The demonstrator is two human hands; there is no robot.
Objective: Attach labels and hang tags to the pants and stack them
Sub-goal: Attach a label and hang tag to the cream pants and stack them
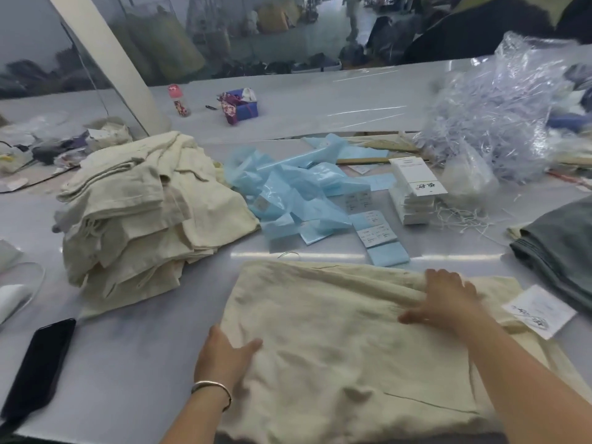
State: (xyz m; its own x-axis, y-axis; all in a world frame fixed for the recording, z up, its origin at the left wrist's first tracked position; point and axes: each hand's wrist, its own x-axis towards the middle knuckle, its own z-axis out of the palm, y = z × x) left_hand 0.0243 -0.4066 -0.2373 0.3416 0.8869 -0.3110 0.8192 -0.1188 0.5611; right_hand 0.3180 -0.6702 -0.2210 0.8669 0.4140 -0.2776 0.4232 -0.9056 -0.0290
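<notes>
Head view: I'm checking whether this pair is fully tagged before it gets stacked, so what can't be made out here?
- Hang tag on the cream pants: its print is blurred; its fastening is not visible.
- Any sewn label: none shows; folded cloth may hide it.
- Left hand: fingers hidden under the pants' edge.
- Right hand: motion-blurred, grip on the fold unclear.
- Pants' near edge: cut off by the frame bottom.
</notes>
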